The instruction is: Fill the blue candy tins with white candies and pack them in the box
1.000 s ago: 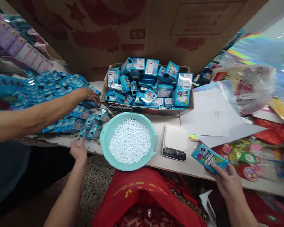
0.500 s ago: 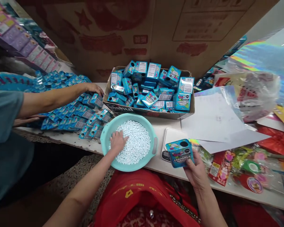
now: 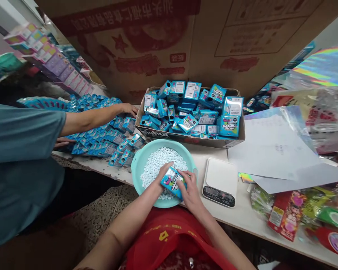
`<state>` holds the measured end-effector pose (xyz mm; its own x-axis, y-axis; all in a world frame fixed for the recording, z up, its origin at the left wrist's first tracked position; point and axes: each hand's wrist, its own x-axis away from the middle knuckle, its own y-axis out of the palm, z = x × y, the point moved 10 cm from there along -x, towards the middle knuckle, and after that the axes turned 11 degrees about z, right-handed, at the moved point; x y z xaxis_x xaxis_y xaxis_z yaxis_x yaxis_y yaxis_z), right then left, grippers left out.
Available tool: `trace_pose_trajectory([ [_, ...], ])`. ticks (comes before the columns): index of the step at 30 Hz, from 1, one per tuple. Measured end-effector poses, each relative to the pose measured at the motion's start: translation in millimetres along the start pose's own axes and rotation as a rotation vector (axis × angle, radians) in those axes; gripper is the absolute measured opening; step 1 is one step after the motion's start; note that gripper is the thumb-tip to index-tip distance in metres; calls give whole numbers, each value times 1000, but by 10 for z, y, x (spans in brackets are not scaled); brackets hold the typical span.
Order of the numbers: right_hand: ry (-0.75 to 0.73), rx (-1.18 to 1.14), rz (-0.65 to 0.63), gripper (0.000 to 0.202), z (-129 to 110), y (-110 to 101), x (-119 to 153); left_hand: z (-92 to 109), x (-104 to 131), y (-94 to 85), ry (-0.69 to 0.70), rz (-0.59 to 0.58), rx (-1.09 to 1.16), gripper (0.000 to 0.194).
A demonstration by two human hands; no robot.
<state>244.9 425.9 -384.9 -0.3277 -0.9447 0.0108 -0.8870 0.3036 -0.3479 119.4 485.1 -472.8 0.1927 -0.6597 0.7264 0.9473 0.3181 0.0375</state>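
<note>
My right hand (image 3: 189, 189) is closed round a small blue candy box (image 3: 171, 182) marked "Caramelo Macizo", held tilted over a turquoise basin (image 3: 138, 165). My left hand (image 3: 162, 175) is at the box's upper left end, its fingers curled and partly hidden behind the box; what they hold cannot be made out. Small white candies (image 3: 153, 163) fill much of the basin beneath both hands. To the right of the basin lies a white kitchen scale (image 3: 220, 178) with a dark display panel.
A carton (image 3: 191, 141) full of blue boxes stands behind the basin. Rows of blue boxes (image 3: 101, 140) lie to the left, where a co-worker's hand (image 3: 129, 109) reaches. A large cardboard box (image 3: 157, 45) rises behind. Papers (image 3: 270, 146) and packaged sweets (image 3: 288, 213) lie right.
My left hand has come up out of the candies to the box. My right hand has brought the box leftward from above the scale to over the basin.
</note>
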Motion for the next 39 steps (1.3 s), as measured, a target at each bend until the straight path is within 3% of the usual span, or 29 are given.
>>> trace_pose_trajectory([
  [3, -142, 115, -21, 87, -172, 239, 88, 82, 108, -23, -66, -13, 66, 34],
  [5, -198, 130, -32, 100, -256, 293, 101, 197, 166, -22, -43, -3, 124, 30],
  [8, -152, 71, -32, 66, -276, 196, 7, 377, 207, -10, 5, 14, 185, 29],
  [11, -43, 16, 30, 41, -204, -38, -128, 518, 259, -21, -21, 11, 191, 26],
  [13, -10, 12, 72, 37, -171, -150, -173, 657, 357, 26, -27, -63, 229, 25],
  [16, -33, 11, 60, 33, -197, -131, -173, 939, 573, 146, 64, -204, 344, 25],
  [19, -74, 22, 59, 32, -265, -64, -162, 1115, 694, 163, 218, -185, 367, 26],
  [22, -73, 39, 59, 32, -293, -42, -168, 1120, 666, 119, 287, -87, 349, 28],
  [26, -93, 41, 34, 30, -336, -52, -176, 1041, 572, 92, 257, -14, 337, 32],
  [39, -24, 4, 123, 31, -409, -124, -180, 1116, 631, 228, 234, -136, 169, 36],
])
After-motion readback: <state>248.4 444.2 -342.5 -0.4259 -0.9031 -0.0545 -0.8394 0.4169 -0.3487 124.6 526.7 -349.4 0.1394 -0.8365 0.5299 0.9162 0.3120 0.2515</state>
